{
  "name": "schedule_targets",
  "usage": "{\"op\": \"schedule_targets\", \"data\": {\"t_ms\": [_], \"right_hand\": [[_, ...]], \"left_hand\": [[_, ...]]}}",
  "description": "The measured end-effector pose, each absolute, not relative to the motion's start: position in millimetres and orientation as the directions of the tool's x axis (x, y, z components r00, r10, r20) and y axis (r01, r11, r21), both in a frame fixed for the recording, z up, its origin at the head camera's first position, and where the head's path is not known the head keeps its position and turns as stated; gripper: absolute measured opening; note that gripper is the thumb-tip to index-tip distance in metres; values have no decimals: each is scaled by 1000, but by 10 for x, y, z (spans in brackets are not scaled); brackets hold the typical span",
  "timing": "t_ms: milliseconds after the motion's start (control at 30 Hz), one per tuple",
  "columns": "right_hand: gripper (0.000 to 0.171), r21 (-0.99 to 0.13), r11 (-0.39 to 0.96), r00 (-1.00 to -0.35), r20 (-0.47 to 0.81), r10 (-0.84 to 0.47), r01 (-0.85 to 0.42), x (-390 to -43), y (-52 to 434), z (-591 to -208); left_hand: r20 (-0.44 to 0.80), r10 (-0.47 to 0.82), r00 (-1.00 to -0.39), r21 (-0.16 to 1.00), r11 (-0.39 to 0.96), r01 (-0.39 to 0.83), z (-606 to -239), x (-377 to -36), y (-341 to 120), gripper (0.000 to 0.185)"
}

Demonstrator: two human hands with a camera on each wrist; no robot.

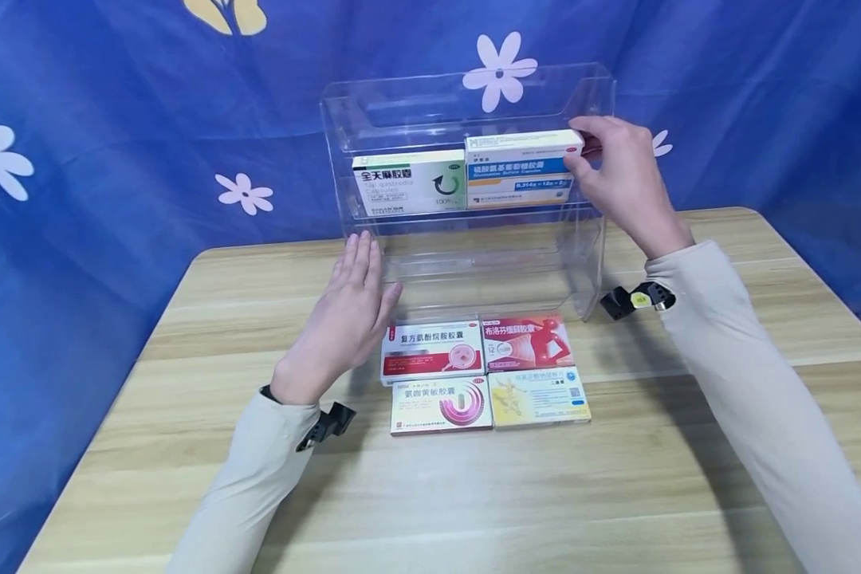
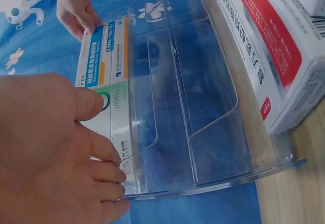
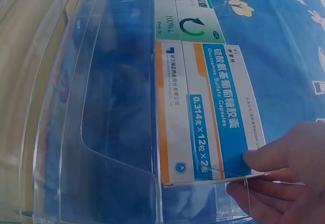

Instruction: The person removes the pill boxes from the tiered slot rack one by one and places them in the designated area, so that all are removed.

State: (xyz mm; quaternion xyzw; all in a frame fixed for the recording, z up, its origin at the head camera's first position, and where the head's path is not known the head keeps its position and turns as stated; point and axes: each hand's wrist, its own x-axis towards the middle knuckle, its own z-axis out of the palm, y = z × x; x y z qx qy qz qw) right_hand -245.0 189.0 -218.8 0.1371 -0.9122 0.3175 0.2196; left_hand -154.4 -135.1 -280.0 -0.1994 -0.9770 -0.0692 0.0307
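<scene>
My right hand (image 1: 627,179) pinches the right end of a white, blue and orange medicine box (image 1: 520,175), thumb on its front. That box stands in the upper tier of a clear plastic rack (image 1: 590,259). Directly left of it, in the same tier, is a white and green medicine box (image 1: 409,185). With its fingers straight, my left hand (image 1: 344,307) lies at the rack's left side. In the left wrist view, its fingertips overlap the green box's end. The right wrist view shows the thumb (image 3: 269,155) over the blue band and fingers past the box's end.
Before the rack, several medicine boxes lie on the wooden table (image 1: 208,383): a white and red one (image 1: 430,348), a red one (image 1: 527,343), a white and pink one (image 1: 438,404) and a yellow and blue one (image 1: 541,396). Behind hangs a blue flowered cloth (image 1: 151,119).
</scene>
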Motion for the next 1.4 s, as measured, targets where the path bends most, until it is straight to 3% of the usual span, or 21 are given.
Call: {"op": "schedule_targets", "data": {"t_ms": [667,1133,1400], "right_hand": [[27,-631,694,-911,404,-87,-346,-2465,1970,-2170],[26,-642,633,-870,482,-105,-432,-2419,2078,-2172],[28,-696,557,-850,526,-35,-453,-2405,2123,-2175]], "left_hand": [[85,381,-921,119,913,389,-2814,-1542,-1295,65],[86,371,-925,105,919,379,-2791,-1536,-1241,65],[80,366,-927,110,921,373,-2773,-1527,-1212,64]]}}
